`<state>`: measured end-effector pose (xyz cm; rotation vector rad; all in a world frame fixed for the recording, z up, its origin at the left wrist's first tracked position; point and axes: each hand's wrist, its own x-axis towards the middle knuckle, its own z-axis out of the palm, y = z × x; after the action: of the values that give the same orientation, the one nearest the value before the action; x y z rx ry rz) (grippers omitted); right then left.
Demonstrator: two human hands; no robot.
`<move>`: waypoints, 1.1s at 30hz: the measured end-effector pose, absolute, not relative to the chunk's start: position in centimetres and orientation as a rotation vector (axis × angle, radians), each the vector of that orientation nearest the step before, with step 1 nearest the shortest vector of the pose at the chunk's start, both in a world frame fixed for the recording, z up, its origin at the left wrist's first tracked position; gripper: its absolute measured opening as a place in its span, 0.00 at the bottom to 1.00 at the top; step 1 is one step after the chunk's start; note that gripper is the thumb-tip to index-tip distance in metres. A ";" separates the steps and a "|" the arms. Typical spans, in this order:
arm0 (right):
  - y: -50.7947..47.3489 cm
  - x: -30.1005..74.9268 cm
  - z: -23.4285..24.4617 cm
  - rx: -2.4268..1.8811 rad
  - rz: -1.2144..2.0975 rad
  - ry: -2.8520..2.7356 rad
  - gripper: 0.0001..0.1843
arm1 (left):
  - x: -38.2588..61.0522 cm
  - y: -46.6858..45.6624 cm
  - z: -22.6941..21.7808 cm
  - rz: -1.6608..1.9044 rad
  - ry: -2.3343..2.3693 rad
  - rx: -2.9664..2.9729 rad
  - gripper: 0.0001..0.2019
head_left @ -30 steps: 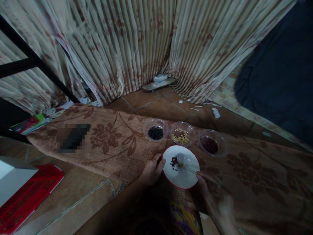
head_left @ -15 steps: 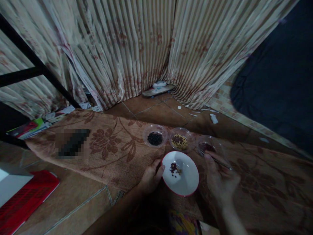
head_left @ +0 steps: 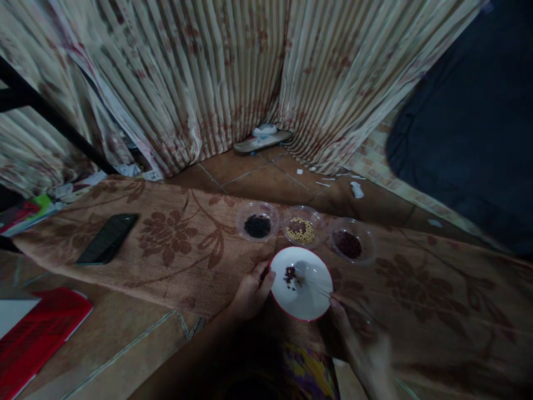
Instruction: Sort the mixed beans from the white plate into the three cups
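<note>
My left hand (head_left: 253, 291) grips the left rim of a white bowl (head_left: 313, 308) with a red edge, thumb on the rim. Inside the bowl lies a small pile of mixed beans (head_left: 290, 276), mostly dark red. My right hand (head_left: 362, 339), blurred, pinches thin metal tweezers (head_left: 318, 288) whose tips reach into the bowl near the beans. Beyond the bowl three clear plastic tubs stand in a row: one with black beans (head_left: 257, 226), one with yellow beans (head_left: 306, 236), one with dark red beans (head_left: 347, 244).
A brown flowered cloth (head_left: 200, 283) covers the long bench or table. A dark phone (head_left: 109, 239) lies on it at the left. Behind are a skateboard (head_left: 262, 143), striped curtains (head_left: 233, 72) and white scraps on the tiled floor. A red basket (head_left: 50, 328) stands lower left.
My right hand has moved with the tweezers from the red bean tub down and left to the bowl. My left hand still holds the bowl. The view has shifted slightly.
</note>
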<state>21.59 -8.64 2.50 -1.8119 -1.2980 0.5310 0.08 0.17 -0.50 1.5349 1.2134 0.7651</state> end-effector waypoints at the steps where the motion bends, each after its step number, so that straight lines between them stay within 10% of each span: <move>1: -8.7 21.5 2.3 -1.808 0.526 -1.320 0.13 | 0.1 0.2 -0.5 0.766 1.211 1.533 0.18; 33: -1.3 21.2 6.7 -1.499 0.118 -1.135 0.10 | 0.1 0.2 -0.4 0.783 1.217 1.532 0.17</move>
<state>21.23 -1.28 6.66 -1.4995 -1.1352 0.1181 0.07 0.21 -0.41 1.5322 1.2173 0.7830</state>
